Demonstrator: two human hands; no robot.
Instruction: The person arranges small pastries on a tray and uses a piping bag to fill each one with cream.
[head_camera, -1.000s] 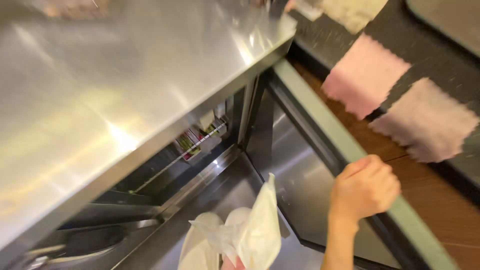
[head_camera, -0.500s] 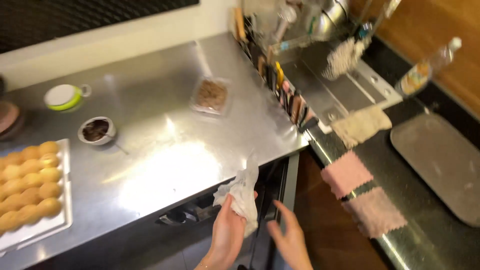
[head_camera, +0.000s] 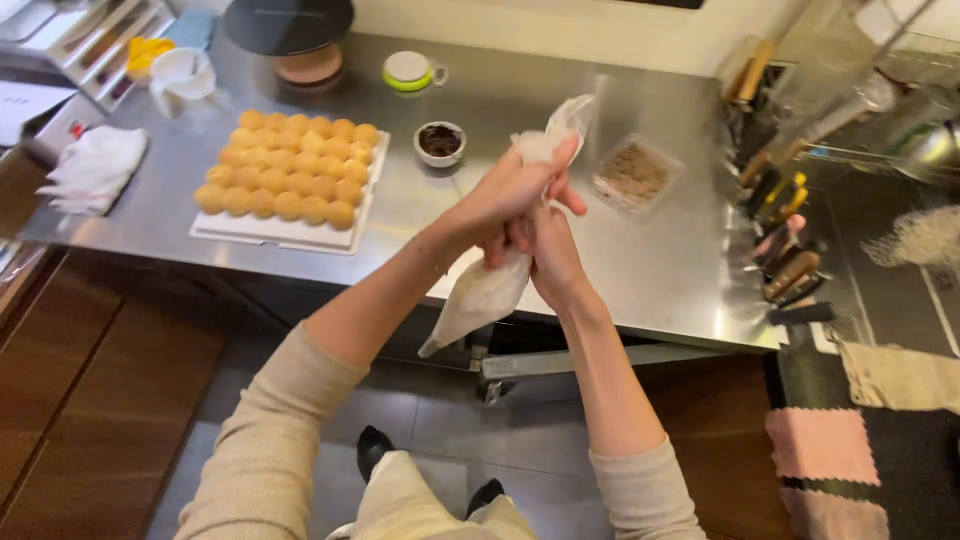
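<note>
Both hands, L (head_camera: 505, 195) & R (head_camera: 552, 258), grip closed round soft, limp translucent plastic piping bag (head_camera: 480, 298); prob. light, slippery; hold at the twisted neck, 12 o'clock end.

White piping bag (head_camera: 480, 295), golden buns (head_camera: 290, 172), pink cloth (head_camera: 822, 444), steel-grey counter (head_camera: 650, 270).

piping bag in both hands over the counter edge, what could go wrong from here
The piping bag hangs tip-down past the steel counter edge, so filling could drip onto the floor. The left hand and right hand both grip near its twisted top; a loose twist might let filling squeeze out. A swing could hit the small dark bowl.
</note>
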